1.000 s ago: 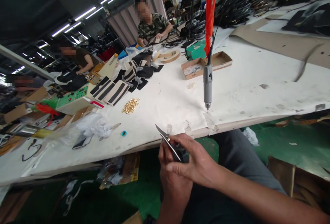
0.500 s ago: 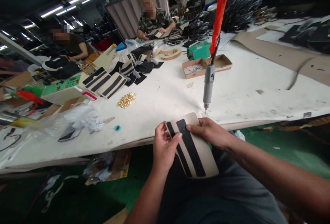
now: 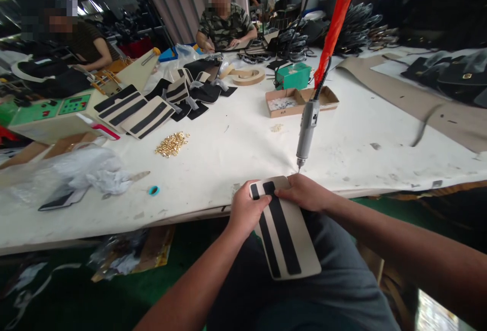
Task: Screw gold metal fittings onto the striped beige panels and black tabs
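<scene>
Both my hands hold a beige panel with two black stripes (image 3: pixel 286 239), flat over my lap at the table's near edge. My left hand (image 3: pixel 245 209) grips its upper left corner, thumb on top. My right hand (image 3: pixel 304 192) pinches the upper right corner. A grey hanging power screwdriver (image 3: pixel 306 130) dangles from an orange-wrapped cord, its tip just above the table beside my right hand. A small heap of gold rivets (image 3: pixel 171 144) lies further left on the white table (image 3: pixel 243 148).
More striped panels (image 3: pixel 133 112) lie stacked at the back left near a green-topped machine (image 3: pixel 53 115). A cardboard tray (image 3: pixel 299 101), a green box (image 3: pixel 292 75), crumpled plastic (image 3: pixel 83 168) and a small teal ring (image 3: pixel 153 190) sit on the table. Two other people work at the far side.
The panel was edge-on near my lap a second ago; it now lies face up, held at its top corners. My view has shifted slightly, and my hands moved closer to the table edge.
</scene>
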Tool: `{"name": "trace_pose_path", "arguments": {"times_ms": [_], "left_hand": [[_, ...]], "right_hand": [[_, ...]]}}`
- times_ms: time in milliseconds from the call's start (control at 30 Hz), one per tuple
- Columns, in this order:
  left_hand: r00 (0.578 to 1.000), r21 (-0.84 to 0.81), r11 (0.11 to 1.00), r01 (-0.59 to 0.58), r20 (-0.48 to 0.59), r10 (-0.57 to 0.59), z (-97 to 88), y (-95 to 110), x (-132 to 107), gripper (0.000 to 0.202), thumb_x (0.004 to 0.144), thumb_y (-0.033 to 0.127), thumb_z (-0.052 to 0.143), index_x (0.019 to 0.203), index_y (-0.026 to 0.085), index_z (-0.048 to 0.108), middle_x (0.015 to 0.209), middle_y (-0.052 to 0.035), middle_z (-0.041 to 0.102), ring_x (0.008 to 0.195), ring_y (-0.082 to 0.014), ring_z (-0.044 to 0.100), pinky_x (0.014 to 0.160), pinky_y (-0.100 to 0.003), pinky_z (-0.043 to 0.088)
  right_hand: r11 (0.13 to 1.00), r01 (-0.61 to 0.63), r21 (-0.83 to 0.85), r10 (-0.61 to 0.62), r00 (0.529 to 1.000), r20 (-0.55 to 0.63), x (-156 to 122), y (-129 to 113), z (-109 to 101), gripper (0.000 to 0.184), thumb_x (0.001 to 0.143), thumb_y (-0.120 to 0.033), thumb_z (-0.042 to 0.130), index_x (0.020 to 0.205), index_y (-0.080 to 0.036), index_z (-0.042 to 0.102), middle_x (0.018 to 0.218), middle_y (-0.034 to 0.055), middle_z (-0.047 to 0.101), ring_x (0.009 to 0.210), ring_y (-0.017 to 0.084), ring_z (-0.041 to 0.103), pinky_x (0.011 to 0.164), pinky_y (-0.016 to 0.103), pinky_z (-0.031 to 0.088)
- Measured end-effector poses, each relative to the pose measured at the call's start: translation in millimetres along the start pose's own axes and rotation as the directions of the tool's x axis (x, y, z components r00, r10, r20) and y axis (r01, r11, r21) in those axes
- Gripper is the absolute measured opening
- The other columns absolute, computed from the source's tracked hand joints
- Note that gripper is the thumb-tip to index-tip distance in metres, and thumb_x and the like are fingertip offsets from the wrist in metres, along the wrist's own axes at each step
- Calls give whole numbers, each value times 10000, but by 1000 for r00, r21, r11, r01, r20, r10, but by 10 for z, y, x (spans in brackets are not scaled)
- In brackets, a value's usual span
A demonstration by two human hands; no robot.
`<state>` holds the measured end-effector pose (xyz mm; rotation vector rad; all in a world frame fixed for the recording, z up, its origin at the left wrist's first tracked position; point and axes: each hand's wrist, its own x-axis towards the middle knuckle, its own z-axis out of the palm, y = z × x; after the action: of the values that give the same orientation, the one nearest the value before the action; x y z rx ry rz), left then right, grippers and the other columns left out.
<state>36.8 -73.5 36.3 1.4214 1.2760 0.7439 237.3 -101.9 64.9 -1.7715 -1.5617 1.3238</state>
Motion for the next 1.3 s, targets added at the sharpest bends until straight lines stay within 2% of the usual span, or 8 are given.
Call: {"name": "trace_pose_path", "arguments": {"times_ms": [167, 500, 633, 767, 867, 1000, 1167, 1300], "left_hand": [[1000, 154, 988, 23, -20, -20, 19, -2, 171, 310, 723, 148, 778, 1023, 213, 738, 889, -19, 784, 835, -224, 732, 725, -311, 533], [999, 354, 935, 11, 36, -26, 25, 133, 222, 334, 766, 131, 744, 1083, 228, 707, 946, -25, 778, 903, -243, 738, 787, -338, 551], [979, 587, 793, -164, -3, 205, -10, 120, 177, 563, 809, 176, 765, 1351, 248, 630, 1350, -93, 694, 1187, -318, 681, 951, -444, 566], [858, 666, 597, -448, 132, 497, -50, -49, 188, 394, 861, 222, 763, 1252, 258, 725, 1396, -93, 681, 1276, -348, 611, 1043, -522, 530], [814, 624, 581, -523, 165, 556, -46, -201, 226, 260, 910, 239, 732, 1164, 274, 774, 1301, -67, 743, 1207, -316, 648, 1041, -521, 527], [822, 618, 598, -511, 147, 550, -46, -275, 254, 269, 898, 249, 758, 1162, 287, 793, 1294, -57, 758, 1201, -312, 652, 1032, -526, 524], [842, 604, 628, -491, 142, 521, -68, -233, 238, 265, 882, 254, 779, 1141, 301, 809, 1291, -52, 770, 1213, -328, 644, 1015, -546, 521], [851, 585, 653, -481, 133, 508, -75, -244, 235, 279, 849, 237, 813, 1115, 319, 820, 1275, -39, 781, 1210, -341, 645, 1015, -564, 511]], "right_hand": [[982, -50, -179, 46, 998, -30, 215, -81, -18, 250, 859, -287, 657, 639, -189, 591, 646, 23, 655, 636, 171, 616, 564, 257, 420], [990, -80, -115, 68, 993, -101, 383, 30, 50, 85, 756, -224, 700, 826, -192, 663, 798, 40, 748, 778, 220, 713, 595, 249, 462], [994, -51, -95, 43, 996, -81, 394, 10, 45, 91, 767, -207, 677, 854, -180, 687, 809, 35, 756, 752, 194, 700, 591, 238, 460], [996, -25, -91, 18, 996, -84, 380, -30, 27, 83, 783, -198, 670, 851, -163, 702, 799, 34, 752, 723, 170, 666, 581, 231, 445], [994, -5, -106, -5, 995, -96, 369, -56, 31, 78, 809, -213, 665, 854, -170, 713, 809, 38, 760, 748, 175, 672, 591, 234, 443], [987, 19, -158, -39, 991, -125, 319, -126, 30, 55, 825, -243, 667, 819, -203, 703, 854, 52, 786, 798, 200, 704, 625, 253, 459], [969, -61, -241, 7, 975, -220, 19, -91, -247, 176, 847, -379, 703, 894, -210, 716, 759, 66, 766, 707, 232, 705, 631, 306, 480], [981, -186, -48, 178, 974, -138, -216, 254, -767, 298, 907, -466, 648, 788, -194, 669, 626, 34, 713, 540, 180, 677, 514, 261, 482]]}}
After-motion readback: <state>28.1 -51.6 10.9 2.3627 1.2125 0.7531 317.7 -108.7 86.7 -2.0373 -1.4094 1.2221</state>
